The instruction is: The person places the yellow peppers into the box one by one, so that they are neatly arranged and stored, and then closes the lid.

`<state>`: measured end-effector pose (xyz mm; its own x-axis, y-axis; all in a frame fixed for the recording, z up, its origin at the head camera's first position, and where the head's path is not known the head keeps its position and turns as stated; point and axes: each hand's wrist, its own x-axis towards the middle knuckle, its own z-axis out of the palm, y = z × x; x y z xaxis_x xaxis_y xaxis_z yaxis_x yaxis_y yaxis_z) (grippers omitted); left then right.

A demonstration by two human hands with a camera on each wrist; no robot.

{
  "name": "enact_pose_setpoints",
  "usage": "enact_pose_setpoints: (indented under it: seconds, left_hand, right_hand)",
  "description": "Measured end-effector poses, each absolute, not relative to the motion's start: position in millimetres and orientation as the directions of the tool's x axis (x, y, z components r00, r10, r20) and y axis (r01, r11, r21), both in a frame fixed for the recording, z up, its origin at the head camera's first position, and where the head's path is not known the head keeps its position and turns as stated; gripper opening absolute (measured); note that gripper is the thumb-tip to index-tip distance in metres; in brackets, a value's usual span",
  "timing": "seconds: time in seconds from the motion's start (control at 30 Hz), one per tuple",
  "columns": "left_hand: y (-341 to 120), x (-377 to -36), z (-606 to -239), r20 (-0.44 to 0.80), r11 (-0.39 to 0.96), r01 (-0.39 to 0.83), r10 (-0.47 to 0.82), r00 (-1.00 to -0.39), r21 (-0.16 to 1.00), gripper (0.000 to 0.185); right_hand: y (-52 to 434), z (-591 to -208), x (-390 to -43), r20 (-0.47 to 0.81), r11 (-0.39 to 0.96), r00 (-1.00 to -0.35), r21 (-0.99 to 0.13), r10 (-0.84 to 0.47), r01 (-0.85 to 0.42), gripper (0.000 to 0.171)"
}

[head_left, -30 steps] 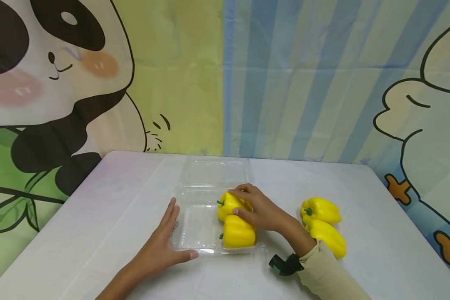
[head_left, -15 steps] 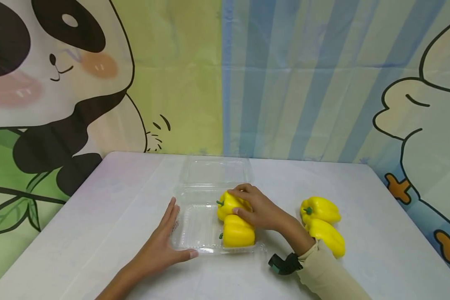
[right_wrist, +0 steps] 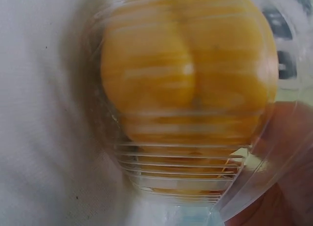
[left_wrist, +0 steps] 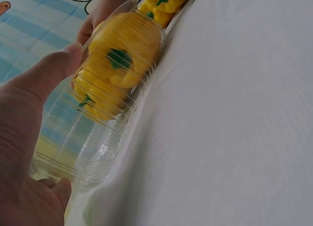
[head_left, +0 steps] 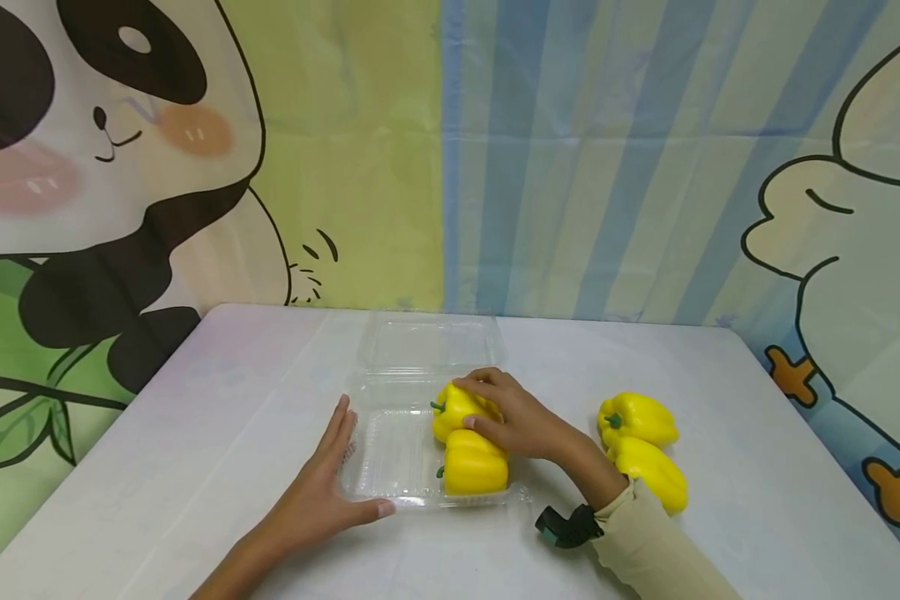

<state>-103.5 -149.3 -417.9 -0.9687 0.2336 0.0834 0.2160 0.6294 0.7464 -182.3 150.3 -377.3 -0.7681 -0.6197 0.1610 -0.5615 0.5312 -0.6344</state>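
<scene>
Right hand [head_left: 521, 421] lies over the far yellow pepper [head_left: 453, 410] inside the clear clamshell box [head_left: 390, 454], its fingers curled over the top of the fruit and the thumb against its near side, so it has hold of that pepper at the spot where it sits in the tray. Left hand [head_left: 322, 492] lies flat on the tabletop [head_left: 217, 433] with straight fingers along the left wall of the box and the thumb stretched along its near edge; it grips nothing and only steadies the container, which the left wrist view confirms with the thumb [left_wrist: 54, 69] pressed to the ribbed plastic. A second pepper [head_left: 476, 471] already lies in the tray just near of the held one, touching it, and both stems point left. The lid of the box stands open, laid flat on the far side. Two more peppers, a far loose pepper [head_left: 641, 417] and a near loose pepper [head_left: 652, 475], wait on the tabletop to the right of the box, touching each other. By my reading the step in hand is seating the second fruit in the tray; the next move would call for the right hand to let go and travel right to the loose pair while the left keeps the light box from sliding
</scene>
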Motion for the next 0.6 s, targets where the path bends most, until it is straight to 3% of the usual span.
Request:
enact_pose_setpoints:
  seconds: [0.6]
  left_hand:
    - [-148.9, -103.2, -418.1, 0.086, 0.626, 0.218, 0.235, -0.968, 0.749, 0.127]
  right_hand:
    - [153.1, -386.0, -185.4, 0.146, 0.509, -0.775, -0.677, -0.615, -0.532, 0.053]
